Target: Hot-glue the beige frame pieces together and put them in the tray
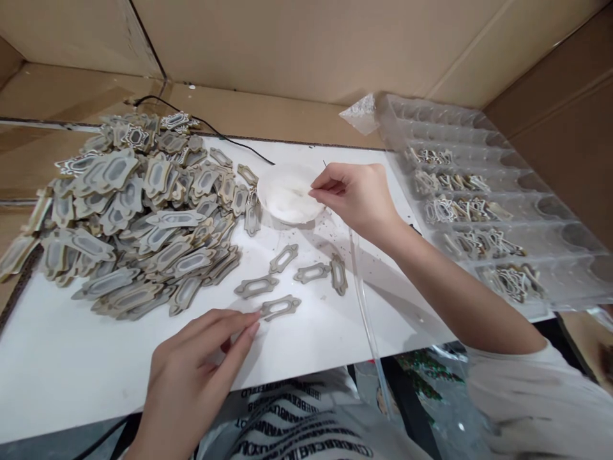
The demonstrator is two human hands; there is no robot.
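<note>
My left hand (198, 364) pinches the left end of a small grey frame-shaped piece (281, 307) with a long oval opening, low over the white table. Several similar loose pieces (257, 286) lie just beyond it. My right hand (359, 195) is closed, thumb and forefinger pressed together at the right rim of a shallow white bowl (292, 217). Whatever those fingers hold is hidden or too small to name. White material (290, 191) lies in the bowl.
A large heap of grey frame pieces (129, 223) covers the table's left side. At right stands a clear compartment tray (560, 275) with several rows of pieces. A clear tube (363, 300) crosses the front edge; a black cable (215, 131) runs behind. Cardboard walls (306, 51) enclose the back.
</note>
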